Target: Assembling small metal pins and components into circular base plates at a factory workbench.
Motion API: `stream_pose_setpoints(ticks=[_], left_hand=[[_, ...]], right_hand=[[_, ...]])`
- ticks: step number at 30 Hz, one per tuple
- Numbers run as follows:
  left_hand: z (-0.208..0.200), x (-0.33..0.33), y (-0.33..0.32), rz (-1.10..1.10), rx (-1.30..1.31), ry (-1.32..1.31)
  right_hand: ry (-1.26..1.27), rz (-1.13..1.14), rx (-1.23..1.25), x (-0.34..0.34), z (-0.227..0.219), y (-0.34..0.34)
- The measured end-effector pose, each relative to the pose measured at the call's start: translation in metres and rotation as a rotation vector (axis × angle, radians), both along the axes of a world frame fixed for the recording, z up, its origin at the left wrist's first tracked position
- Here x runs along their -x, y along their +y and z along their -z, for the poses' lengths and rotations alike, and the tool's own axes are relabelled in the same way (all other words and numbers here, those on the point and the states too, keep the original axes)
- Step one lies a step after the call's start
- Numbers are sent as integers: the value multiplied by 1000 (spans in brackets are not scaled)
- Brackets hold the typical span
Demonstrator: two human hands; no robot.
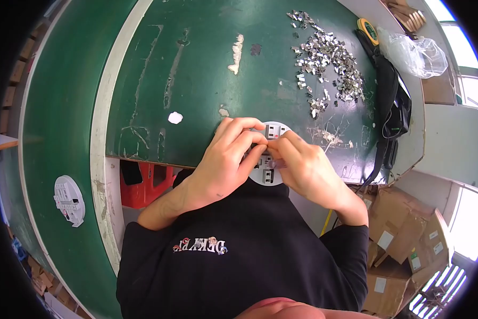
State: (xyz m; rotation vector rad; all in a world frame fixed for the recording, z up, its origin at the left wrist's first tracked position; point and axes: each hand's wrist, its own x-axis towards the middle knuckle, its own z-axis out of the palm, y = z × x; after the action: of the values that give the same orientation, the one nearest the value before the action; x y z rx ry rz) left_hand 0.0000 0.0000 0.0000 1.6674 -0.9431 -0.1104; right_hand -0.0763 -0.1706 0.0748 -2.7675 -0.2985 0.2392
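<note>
A round white plastic housing (269,178) with moulded sockets and small metal contacts sits at the near edge of the green table, partly covered by my fingers. My left hand (228,154) reaches over it from the left, its thumb and fingertips pinched together above the middle. From the other side my right hand (305,165) comes in with thumb and index finger pinched, its tips almost touching those of the left. Whatever small thing lies between the fingertips is hidden. Several small silvery metal clips (350,80) lie heaped at the table's far right.
A similar white housing (68,201) rests on the green strip at left, past a pale rail (101,133). Along the right edge are a black bag (393,101), a yellow-rimmed gauge (367,31) and a clear plastic bag (417,53). Cardboard boxes (398,223) stand lower right; a red stool (143,186) is under the table.
</note>
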Motion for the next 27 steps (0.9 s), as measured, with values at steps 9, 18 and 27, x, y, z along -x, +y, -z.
stream_pose_setpoints(ticks=[9, 18, 27], left_hand=[[-2, -1, 0, 4, 13, 3], [-10, -3, 10, 63, -102, -122], [-3, 8, 2, 145, -293, -229]], right_hand=[[-121, 134, -226, 2, 9, 2], [-154, 360, -602, -7, -6, -9], [-276, 285, -1678, -26, 18, 3]])
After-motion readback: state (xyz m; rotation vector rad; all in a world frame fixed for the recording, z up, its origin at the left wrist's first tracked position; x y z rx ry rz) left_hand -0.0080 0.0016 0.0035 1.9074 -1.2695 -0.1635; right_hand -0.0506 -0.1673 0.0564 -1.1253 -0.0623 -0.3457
